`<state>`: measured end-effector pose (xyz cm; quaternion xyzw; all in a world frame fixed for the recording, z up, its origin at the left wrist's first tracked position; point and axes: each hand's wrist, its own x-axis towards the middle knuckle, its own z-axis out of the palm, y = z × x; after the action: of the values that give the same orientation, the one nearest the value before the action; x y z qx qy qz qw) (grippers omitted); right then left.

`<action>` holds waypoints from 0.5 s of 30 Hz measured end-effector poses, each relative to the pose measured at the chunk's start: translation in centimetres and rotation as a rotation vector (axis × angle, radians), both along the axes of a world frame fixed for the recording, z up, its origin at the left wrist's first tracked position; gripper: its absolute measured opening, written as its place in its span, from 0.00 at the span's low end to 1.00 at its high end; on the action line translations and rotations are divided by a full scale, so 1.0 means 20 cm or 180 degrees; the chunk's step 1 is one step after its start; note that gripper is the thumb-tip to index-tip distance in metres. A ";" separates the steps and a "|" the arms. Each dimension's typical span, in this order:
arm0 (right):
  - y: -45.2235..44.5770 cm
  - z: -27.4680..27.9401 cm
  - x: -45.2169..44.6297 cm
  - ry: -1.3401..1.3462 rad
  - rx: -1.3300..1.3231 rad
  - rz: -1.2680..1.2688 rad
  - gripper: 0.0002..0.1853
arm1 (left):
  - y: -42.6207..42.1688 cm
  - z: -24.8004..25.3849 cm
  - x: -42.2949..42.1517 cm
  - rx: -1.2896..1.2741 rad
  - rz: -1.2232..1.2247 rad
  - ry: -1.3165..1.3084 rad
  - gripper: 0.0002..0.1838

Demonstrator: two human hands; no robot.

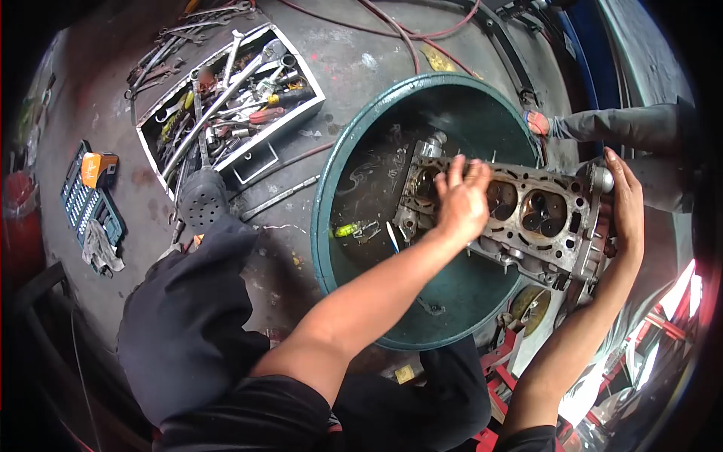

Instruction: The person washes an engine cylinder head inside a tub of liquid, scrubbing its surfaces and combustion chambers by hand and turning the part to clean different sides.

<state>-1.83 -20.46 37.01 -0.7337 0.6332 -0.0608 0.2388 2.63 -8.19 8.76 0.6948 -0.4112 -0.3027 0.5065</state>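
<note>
An engine cylinder head (520, 233) lies tilted across the right side of a round green tub (325, 226), its flat face with round combustion chambers and valves turned up. My left hand (462, 202) is over that face near the left chambers, fingers apart and slightly blurred; whether it touches the metal I cannot tell. My right hand (626, 203) wraps the right end of the cylinder head, fingers along its edge, palm against its side. Inside the tub, left of the head, lie a yellow-green item (348, 229) and a thin white stick (392, 236).
A white metal toolbox (301, 113) full of wrenches and screwdrivers stands on the floor at upper left, with loose wrenches (162, 56) beyond it. A socket set (83, 196) lies farther left. Red hoses (407, 45) cross the floor behind the tub. Another person's leg (625, 128) is at right.
</note>
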 end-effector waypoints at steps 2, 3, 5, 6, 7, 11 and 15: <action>-0.01 -0.01 -0.02 -0.0112 -0.0003 0.0101 0.28 | 0.03 0.02 -0.01 -0.0169 0.0185 -0.0213 0.32; -0.01 -0.01 -0.04 -0.0083 0.0046 0.0064 0.30 | 0.01 -0.04 0.02 0.0221 0.0129 -0.0077 0.32; -0.07 -0.02 -0.08 -0.0130 0.0025 0.0094 0.32 | -0.04 -0.12 0.13 0.0719 0.0117 0.0495 0.31; -0.13 -0.05 -0.14 -0.0050 -0.0376 0.0303 0.31 | -0.03 -0.09 0.12 0.0723 0.0154 0.0490 0.31; -0.15 -0.06 -0.13 -0.0048 -0.0579 0.0404 0.31 | -0.05 -0.04 0.11 0.0395 0.0104 0.0093 0.31; 0.02 -0.02 0.01 -0.0258 -0.0078 -0.0013 0.29 | -0.04 -0.07 0.02 -0.0417 0.0515 -0.0668 0.24; -0.10 -0.04 -0.07 -0.0083 -0.0369 0.0305 0.27 | 0.01 -0.40 0.35 0.1667 -0.0330 -0.0886 0.17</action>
<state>-3.22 -22.52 36.19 -0.7749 0.5896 -0.0954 0.2069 9.56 -7.92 0.69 0.8147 -0.4196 -0.3258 0.2327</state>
